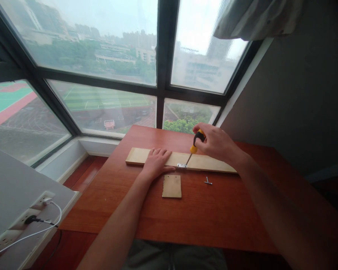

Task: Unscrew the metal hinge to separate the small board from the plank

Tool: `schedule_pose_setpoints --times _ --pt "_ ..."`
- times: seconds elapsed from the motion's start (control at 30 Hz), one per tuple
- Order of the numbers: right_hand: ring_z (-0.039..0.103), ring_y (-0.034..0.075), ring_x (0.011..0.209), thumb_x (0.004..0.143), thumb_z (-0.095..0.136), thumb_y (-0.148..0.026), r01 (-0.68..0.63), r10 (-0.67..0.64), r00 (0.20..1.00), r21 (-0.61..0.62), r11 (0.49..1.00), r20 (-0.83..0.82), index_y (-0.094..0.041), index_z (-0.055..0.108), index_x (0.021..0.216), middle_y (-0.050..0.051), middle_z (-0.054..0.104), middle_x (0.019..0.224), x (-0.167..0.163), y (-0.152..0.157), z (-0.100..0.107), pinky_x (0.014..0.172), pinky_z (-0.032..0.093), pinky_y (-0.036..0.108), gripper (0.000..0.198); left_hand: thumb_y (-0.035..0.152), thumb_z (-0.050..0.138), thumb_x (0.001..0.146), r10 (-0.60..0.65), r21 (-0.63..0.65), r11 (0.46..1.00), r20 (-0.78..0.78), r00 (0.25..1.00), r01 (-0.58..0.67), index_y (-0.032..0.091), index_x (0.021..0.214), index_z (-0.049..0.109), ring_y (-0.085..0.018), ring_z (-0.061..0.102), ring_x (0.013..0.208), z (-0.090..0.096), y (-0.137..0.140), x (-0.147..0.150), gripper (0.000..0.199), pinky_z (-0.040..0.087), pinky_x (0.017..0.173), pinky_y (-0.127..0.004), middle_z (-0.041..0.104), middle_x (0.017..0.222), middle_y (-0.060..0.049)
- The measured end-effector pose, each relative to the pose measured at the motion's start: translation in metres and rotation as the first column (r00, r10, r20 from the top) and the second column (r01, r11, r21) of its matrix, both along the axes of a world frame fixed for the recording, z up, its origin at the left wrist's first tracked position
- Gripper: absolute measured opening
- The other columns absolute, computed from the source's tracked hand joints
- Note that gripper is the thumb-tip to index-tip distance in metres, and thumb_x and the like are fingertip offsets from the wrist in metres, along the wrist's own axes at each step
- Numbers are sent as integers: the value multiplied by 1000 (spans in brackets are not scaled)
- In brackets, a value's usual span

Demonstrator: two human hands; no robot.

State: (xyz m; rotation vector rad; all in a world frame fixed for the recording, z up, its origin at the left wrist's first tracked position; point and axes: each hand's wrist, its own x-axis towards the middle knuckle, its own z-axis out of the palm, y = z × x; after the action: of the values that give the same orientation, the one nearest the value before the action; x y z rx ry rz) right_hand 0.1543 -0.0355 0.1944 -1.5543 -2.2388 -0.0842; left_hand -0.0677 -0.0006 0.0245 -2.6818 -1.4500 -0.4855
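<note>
Head view: a pale board (205, 162) lies flat on the reddish worktop (191, 221), long axis left to right, its right end dipping slightly toward the person and partly hidden by the right forearm. A small metal hinge (181, 165) sits at the board's near edge, between the two hands.

Right hand (214, 141): grip wrapped around the handle of a screwdriver (193, 149), above and right of the hinge. The shaft slants down-left from the grip, steep but not vertical; its tip meets the hinge's right end. Too small to tell whether it is seated in a screw head.

Left hand (157, 163): grip spread, palm down on the board, thumb along the near edge, just beside the hinge's left end. Judged the nearer hand; the right reaches the metal only through the tool.

Closer to the person: a small wooden plate (171, 186); to its right, two loose screws (207, 182), crossed.
</note>
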Motion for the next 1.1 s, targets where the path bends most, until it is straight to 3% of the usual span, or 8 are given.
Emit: schedule_pose_setpoints --times 0.13,0.37,0.53,0.77,1.1 --pt "60 20 75 87 52 -40 82 -84 995 28 996 54 -23 62 96 3 69 89 0 0 1 60 37 31 22 68 62 74 6 -9 1000 -5 1000 -6 27 130 49 -30 49 118 1 0 1 70 28 107 -45 59 124 -9" --pt "61 19 85 78 55 -22 -34 34 999 -31 999 4 -21 58 106 5 66 107 1 0 0 66 41 29 28 68 62 74 0 -19 1000 -9 1000 -1 25 130 50 -30 49 118 3 0 1 71 29 106 -45 58 124 -10" --pt "60 21 75 87 52 -39 90 -92 994 35 995 60 -23 61 96 4 69 90 -1 -2 2 60 38 31 21 68 62 74 -4 -21 1000 0 1000 4 26 130 49 -30 49 118 2 0 0 70 29 106 -46 58 125 -10" --pt "61 18 84 79 54 -17 -126 124 988 -14 992 -91 -21 61 102 5 67 102 1 -2 7 71 45 29 24 68 62 74 -7 -21 1000 -1 1000 7 27 131 49 -30 48 118 1 0 0 71 28 107 -45 58 125 -9" --pt "60 17 78 76 55 -17 -104 114 978 65 992 -173 -20 62 96 4 65 92 -1 -1 5 73 47 30 21 69 60 74 -6 -19 1000 -15 1000 5 25 131 49 -30 48 118 2 0 0 72 28 106 -45 58 124 -10"
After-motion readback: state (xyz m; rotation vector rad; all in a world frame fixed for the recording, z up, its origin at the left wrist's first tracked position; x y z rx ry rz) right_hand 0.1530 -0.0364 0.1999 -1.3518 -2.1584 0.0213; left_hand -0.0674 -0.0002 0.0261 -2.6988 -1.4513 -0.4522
